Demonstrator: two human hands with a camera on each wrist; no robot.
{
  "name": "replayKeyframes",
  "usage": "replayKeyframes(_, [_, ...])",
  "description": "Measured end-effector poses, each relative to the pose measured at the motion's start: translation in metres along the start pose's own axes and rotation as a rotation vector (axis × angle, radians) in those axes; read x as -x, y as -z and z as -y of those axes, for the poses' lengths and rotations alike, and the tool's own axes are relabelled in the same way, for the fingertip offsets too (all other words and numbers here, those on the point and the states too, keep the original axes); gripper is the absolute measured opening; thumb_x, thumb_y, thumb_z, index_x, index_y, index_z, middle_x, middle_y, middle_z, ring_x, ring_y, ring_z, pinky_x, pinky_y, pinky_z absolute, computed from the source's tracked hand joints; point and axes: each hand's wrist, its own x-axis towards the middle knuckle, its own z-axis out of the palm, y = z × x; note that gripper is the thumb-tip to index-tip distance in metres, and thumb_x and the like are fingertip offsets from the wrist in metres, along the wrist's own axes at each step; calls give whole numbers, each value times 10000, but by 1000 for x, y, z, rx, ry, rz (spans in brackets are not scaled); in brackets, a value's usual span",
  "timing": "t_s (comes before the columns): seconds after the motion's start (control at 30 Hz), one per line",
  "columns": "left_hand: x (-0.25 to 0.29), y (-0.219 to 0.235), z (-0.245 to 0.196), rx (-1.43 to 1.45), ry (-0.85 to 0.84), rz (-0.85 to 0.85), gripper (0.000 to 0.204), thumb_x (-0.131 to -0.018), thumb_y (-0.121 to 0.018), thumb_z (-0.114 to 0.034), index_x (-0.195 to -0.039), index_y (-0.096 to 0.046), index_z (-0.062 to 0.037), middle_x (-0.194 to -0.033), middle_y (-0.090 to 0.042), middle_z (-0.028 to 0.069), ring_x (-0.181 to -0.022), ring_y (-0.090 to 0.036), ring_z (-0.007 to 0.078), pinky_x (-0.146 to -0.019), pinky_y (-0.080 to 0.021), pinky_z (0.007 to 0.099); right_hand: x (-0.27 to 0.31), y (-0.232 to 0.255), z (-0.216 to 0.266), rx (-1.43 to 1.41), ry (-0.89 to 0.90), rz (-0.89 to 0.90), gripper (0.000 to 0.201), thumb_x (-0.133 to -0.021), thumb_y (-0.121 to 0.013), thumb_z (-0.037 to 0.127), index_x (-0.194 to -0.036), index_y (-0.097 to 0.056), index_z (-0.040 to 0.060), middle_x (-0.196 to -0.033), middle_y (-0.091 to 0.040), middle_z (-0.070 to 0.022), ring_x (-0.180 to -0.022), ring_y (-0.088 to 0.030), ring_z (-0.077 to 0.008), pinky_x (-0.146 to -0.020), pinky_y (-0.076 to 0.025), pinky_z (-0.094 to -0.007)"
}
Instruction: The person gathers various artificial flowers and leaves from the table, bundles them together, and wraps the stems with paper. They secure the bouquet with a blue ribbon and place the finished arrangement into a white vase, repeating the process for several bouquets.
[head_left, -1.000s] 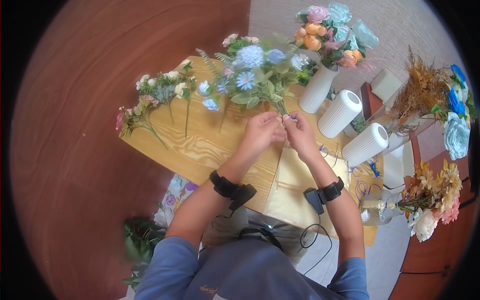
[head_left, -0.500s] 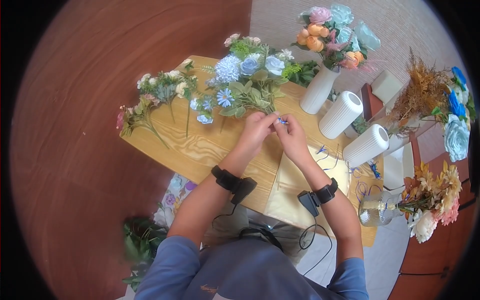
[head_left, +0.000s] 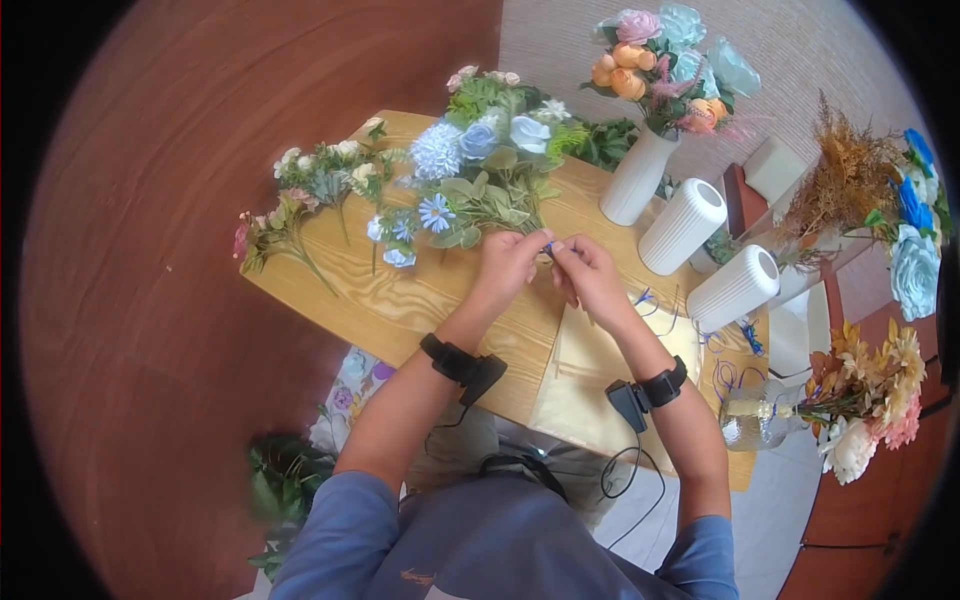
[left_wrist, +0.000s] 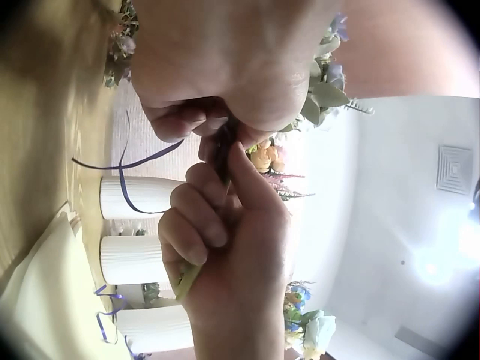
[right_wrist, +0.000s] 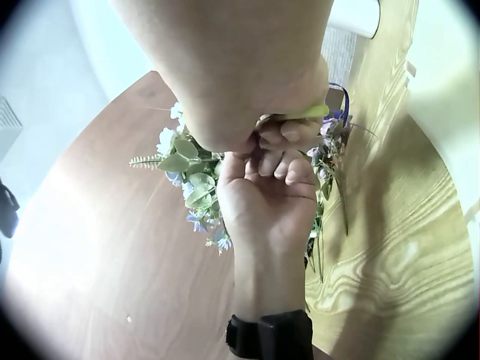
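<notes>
Blue flowers and leafy green sprays form a bouquet (head_left: 436,150) above the table, heads pointing left and stems running to the hands. My left hand (head_left: 510,262) pinches a thin blue ribbon at the stems between thumb and fingers. Right beside it, fingertips almost meeting, my right hand (head_left: 594,275) pinches the ribbon too, its other fingers curled. A green stem end (left_wrist: 187,281) pokes out below those curled fingers in the left wrist view. A loose ribbon tail (left_wrist: 124,176) hangs from between the hands there. The binding point itself is hidden by fingers.
White ribbed vases (head_left: 682,228) line the table's right side, one holding a pastel bouquet. Cream wrapping paper (head_left: 620,375) lies near the body, with blue ribbon pieces (head_left: 748,338) to its right. Loose flower sprays (head_left: 290,235) rest at the left. A glass vase (head_left: 755,418) lies at the right edge.
The bouquet's heads have swung left and slightly toward the body. Both hands shifted a little left with it, coming closer together at the stems, and the right fingers have curled in more.
</notes>
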Motion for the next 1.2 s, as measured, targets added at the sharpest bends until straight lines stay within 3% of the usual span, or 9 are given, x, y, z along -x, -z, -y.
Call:
replayKeyframes(0.13, [6, 2, -4, -4, 14, 3, 326, -893, -634, -214, -608, -552, -78, -518, -436, -45, -429, -367, 43, -417, -311, 224, -2, 9, 7, -60, -55, 125, 263, -979, -497, 254, -882, -549, 15, -666, -601, -30, -534, -562, -100, -489, -438, -225])
replayKeyframes(0.27, [9, 6, -2, 24, 28, 28, 315, -890, -639, -193, -613, -550, -72, -511, -416, -52, -421, -348, 43, -411, -298, 225, 3, 16, 15, 54, -42, 146, 249, -974, -513, 232, -866, -551, 10, -663, -602, -30, -560, -574, -102, -499, -453, -234])
replayKeyframes(0.43, [15, 3, -9, 45, 69, 108, 270, -890, -637, -166, -652, -575, -55, -537, -431, -44, -439, -359, 46, -416, -299, 225, 4, 15, 10, 319, 209, 55, 229, -957, -556, 188, -816, -572, 9, -667, -609, -21, -579, -575, -89, -519, -455, -228])
replayKeyframes(0.63, [23, 3, -18, 163, 111, 199, 217, -900, -615, -145, -715, -608, -30, -564, -424, -46, -466, -354, 47, -433, -308, 229, 3, 12, 7, 196, 264, -60, 190, -935, -592, 161, -828, -578, 5, -667, -608, -23, -580, -554, -59, -502, -429, -208])
replayKeyframes(0.77, [32, -2, -33, 322, 177, 283, 220, -897, -626, -170, -729, -606, -27, -579, -438, -43, -480, -376, 55, -444, -310, 220, -1, 6, 6, 70, 306, -32, 178, -935, -597, 158, -844, -581, 6, -666, -605, -21, -569, -523, -41, -497, -410, -199])
replayKeyframes(0.83, [35, -6, -42, 357, 172, 305, 223, -899, -631, -181, -738, -602, -29, -587, -433, -45, -490, -373, 56, -453, -312, 219, -5, 0, 5, -119, 285, -82, 178, -941, -594, 166, -850, -582, 13, -660, -587, 0, -546, -472, -25, -486, -371, -192])
replayKeyframes(0.97, [30, -12, -42, 402, 118, 285, 234, -907, -636, -197, -746, -597, -33, -601, -435, -45, -508, -376, 56, -466, -312, 218, -13, -3, -8, -87, 359, -140, 181, -946, -590, 170, -844, -580, 21, -656, -555, 28, -551, -431, -12, -491, -341, -185])
replayKeyframes(1.07, [23, -10, -39, 355, 27, 277, 215, -930, -602, -185, -811, -618, -6, -632, -442, -37, -547, -385, 55, -488, -326, 217, -13, -5, -12, -174, 237, -147, 172, -945, -593, 163, -846, -581, 23, -663, -531, 42, -570, -411, 0, -494, -318, -183])
replayKeyframes(1.2, [19, -13, -34, 265, -41, 228, 223, -929, -611, -194, -791, -616, -20, -622, -460, -34, -534, -386, 51, -486, -325, 219, -14, -10, -19, -14, 400, -231, 146, -926, -607, 133, -838, -579, 19, -662, -510, 42, -590, -419, -13, -506, -327, -191])
